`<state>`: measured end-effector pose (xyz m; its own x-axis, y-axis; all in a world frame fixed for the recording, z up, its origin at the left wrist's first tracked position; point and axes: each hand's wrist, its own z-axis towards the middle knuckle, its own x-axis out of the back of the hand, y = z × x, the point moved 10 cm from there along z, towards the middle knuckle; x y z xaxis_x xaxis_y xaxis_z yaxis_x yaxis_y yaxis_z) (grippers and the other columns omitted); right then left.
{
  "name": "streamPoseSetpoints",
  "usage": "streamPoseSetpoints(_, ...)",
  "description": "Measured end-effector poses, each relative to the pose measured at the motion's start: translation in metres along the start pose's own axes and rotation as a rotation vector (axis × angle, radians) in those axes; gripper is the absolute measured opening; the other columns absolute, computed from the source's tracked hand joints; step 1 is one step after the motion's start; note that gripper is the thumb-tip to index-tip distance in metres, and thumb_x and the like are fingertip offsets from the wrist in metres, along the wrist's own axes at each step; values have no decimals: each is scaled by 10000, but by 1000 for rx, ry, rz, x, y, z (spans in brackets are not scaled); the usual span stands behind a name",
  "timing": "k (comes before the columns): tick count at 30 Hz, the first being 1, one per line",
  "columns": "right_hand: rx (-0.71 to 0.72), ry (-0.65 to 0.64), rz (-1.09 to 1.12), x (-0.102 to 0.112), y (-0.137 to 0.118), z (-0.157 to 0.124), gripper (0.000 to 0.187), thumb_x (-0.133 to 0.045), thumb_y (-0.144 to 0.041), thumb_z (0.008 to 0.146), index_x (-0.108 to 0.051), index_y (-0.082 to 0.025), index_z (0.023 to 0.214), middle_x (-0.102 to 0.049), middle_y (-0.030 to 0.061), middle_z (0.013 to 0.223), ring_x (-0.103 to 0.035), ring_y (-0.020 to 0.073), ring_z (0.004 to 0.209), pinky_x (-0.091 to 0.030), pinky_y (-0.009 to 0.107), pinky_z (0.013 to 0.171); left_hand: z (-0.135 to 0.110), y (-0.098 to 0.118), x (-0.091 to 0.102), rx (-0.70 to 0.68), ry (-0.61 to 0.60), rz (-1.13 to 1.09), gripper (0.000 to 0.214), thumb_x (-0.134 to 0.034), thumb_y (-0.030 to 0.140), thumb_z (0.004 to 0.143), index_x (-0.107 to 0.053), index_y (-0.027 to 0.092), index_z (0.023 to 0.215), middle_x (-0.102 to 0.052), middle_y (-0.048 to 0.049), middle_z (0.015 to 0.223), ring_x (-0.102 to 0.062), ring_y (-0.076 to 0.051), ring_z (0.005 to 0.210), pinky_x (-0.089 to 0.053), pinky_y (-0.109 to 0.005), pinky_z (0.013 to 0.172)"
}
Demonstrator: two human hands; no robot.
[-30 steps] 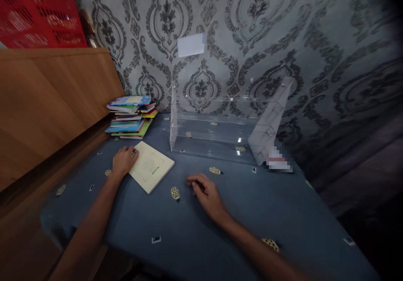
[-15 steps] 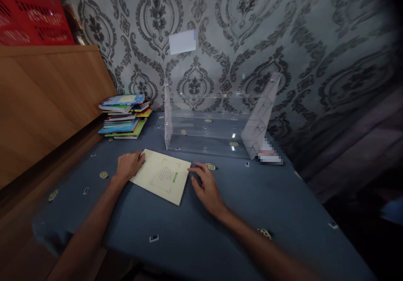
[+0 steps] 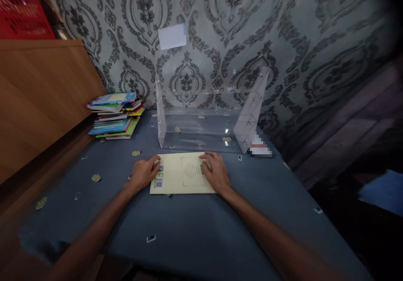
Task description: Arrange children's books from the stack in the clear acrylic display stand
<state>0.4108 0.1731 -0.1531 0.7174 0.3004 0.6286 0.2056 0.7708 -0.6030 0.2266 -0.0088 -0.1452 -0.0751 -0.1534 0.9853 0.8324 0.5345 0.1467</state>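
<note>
The yellow book (image 3: 181, 174) lies flat on the blue tabletop (image 3: 220, 226), close in front of the clear stand (image 3: 201, 126). Bare tabletop lies at both sides and nearer the person. The pile of books (image 3: 113, 115) is far off left. The left hand (image 3: 143, 175) has bent fingers at the book's left edge; I cannot tell if they grip. The right hand (image 3: 217, 174) lies flat on its right side, fingers loose.

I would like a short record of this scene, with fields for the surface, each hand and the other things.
surface: table under a blue patterned cloth
left hand: touches the left edge of the cream booklet
right hand: lies flat on the booklet's right part
behind the booklet: transparent acrylic stand
far left: stack of colourful books
wall: white paper note
</note>
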Motion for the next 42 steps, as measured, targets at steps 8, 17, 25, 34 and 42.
streamPoseSetpoints(8,14,-74,-90,-9,9,-2,323,-472,-200,883,-679,-192,1131,-609,148,1306,-543,302,1270,-456,514,1067,3,10,0,-20,-16,25,355,-375,311,1006,-620,218,1246,-748,-50,816,-696,-196,741,-389,-269,659)
streamPoseSetpoints(17,-17,-145,-166,-15,0,-6,375,-472,-171,913,-643,-174,1247,-539,167,1449,-427,298,1414,-384,536,1150,13,26,6,-15,-162,268,407,-306,319,1021,-572,217,1310,-759,-108,888,-718,-266,804,-467,-327,689)
streamPoseSetpoints(25,-57,-238,-305,-8,-19,-4,460,-483,-208,958,-534,-135,1409,-474,194,1527,-335,313,1482,-311,536,1181,8,130,4,-389,94,270,316,-405,172,969,-650,176,1168,-700,-146,1114,-643,-284,1064,-513,-409,890)
streamPoseSetpoints(34,-14,-331,-276,-11,-27,-4,414,-437,-245,1011,-531,-150,1402,-497,151,1525,-379,264,1468,-297,522,1193,1,148,-20,-593,331,97,360,-418,145,954,-629,165,1245,-681,-132,1288,-615,-274,1211,-479,-430,999)
streamPoseSetpoints(42,-8,-322,-274,-9,-26,-4,373,-477,-249,999,-577,-168,1349,-497,148,1524,-383,251,1462,-284,505,1194,1,146,-17,-583,301,53,366,-392,181,980,-633,166,1255,-677,-130,1309,-603,-276,1251,-473,-442,1022)
